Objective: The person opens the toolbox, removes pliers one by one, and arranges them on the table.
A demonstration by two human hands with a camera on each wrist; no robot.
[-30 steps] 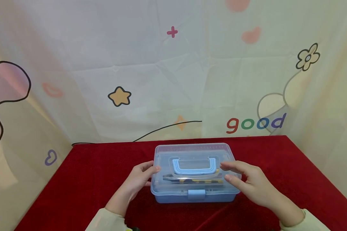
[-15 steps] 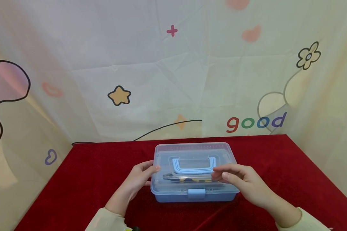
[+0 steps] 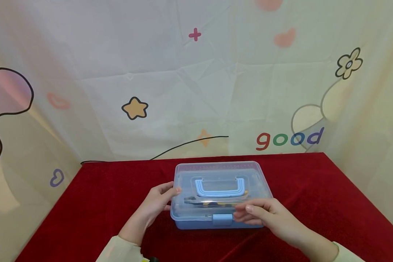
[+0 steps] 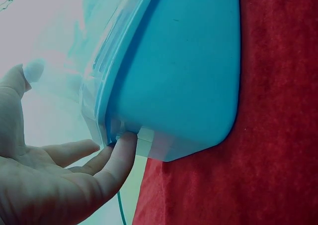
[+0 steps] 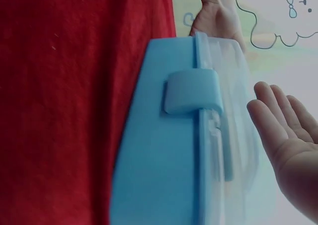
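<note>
A plastic storage box (image 3: 194,224) with a blue base and a clear lid (image 3: 216,168) lies closed on the red cloth. Its blue handle (image 3: 220,194) is folded flat, and a blue latch (image 3: 222,219) sits at the front middle. My left hand (image 3: 157,200) holds the box's left side, thumb on the lid and fingers against the side under the rim. Fingers extended, my right hand (image 3: 268,218) is over the front right, just right of the latch. In the right wrist view, a gap shows between its fingertips (image 5: 255,106) and the lid.
Through the lid, long dark and yellow items (image 3: 213,204) show inside; their kind is unclear. A red cloth (image 3: 118,203) covers the table. Behind it hangs a pale printed curtain (image 3: 170,87). A small dark and yellow thing (image 3: 153,259) shows by the left sleeve.
My right hand has moved left and toward the front, from above the lid's right side to beside the latch. The left hand and the box have stayed in place.
</note>
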